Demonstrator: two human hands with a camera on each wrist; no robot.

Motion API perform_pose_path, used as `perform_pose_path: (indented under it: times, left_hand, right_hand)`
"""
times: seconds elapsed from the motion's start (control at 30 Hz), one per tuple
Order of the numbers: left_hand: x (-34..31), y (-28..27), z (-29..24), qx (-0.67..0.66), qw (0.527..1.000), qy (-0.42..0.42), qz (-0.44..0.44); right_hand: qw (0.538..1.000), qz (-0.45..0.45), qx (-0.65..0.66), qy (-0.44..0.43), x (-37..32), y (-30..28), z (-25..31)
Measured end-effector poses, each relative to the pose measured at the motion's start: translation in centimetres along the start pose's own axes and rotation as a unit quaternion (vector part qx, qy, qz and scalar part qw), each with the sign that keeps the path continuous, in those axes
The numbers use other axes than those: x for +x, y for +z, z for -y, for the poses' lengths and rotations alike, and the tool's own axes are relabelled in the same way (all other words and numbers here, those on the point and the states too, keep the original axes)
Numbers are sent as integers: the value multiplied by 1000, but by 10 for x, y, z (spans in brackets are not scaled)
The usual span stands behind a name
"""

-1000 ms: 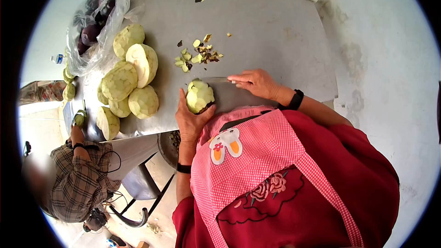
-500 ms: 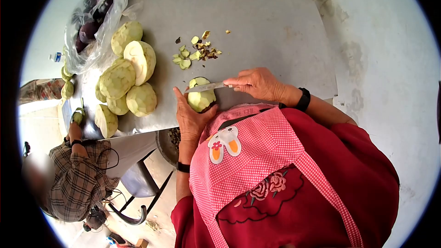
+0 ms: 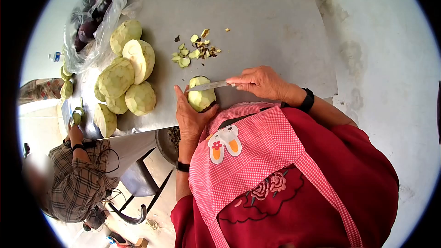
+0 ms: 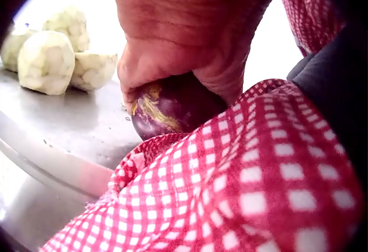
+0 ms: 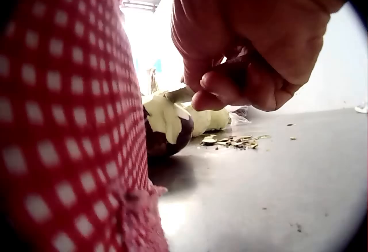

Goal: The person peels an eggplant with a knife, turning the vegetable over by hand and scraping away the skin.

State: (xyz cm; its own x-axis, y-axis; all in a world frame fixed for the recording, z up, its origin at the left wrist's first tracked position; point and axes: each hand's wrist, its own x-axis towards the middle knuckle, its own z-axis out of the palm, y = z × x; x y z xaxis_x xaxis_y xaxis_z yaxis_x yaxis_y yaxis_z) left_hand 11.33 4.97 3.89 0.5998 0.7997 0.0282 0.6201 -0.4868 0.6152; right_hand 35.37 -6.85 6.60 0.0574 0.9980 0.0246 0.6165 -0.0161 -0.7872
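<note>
A round eggplant (image 3: 202, 99), its upper side peeled to pale flesh, sits near the table's front edge. My left hand (image 3: 188, 118) grips it, thumb and fingers around its sides. Purple skin with a tan scarred patch shows on the eggplant (image 4: 184, 108) below the palm in the left wrist view. In my right hand (image 3: 262, 83) is a knife (image 3: 209, 86), its blade lying across the peeled top. The right wrist view shows my curled fingers (image 5: 221, 91) round the handle, with the blade (image 5: 180, 95) against the flesh; most of the handle is hidden.
Peeled eggplants (image 3: 117, 78) are piled to the left on the metal table (image 3: 266, 27). Behind them lies a plastic bag (image 3: 110, 27) of unpeeled ones. Peel scraps (image 3: 195, 51) are scattered beyond my hands. Another person (image 3: 80, 174) works at the far left, and a basin (image 3: 166, 144) stands below the table edge.
The knife has come over the eggplant from beyond it, and its blade now lies across the peeled top. My left hand keeps its grip, with the thumb and fingers shifted slightly.
</note>
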Motion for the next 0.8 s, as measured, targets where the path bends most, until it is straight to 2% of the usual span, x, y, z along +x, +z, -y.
perform_pose_path:
  times: [0.1,0.23,0.4,0.53,0.6,0.8]
  left_hand:
    - [0,1,0,6,999,34,-12]
    - [0,1,-1,3,1000,31,-5]
    - [0,1,-3,9,999,36,-4]
    - [-1,0,-4,-1,999,39,-6]
    - [-2,2,-5,2,999,36,-7]
    - [-1,2,-7,17,999,42,-5]
  right_hand:
    - [1000,20,-23,3,0,-8,3]
    - [997,25,-68,-13,2,-14,5]
    - [990,-54,-132,-12,2,-9,-11]
    - [997,-54,-46,-5,-1,-16,-4]
    - [1000,15,-7,17,-4,-19,8]
    - [999,26,-37,28,-3,-22,7]
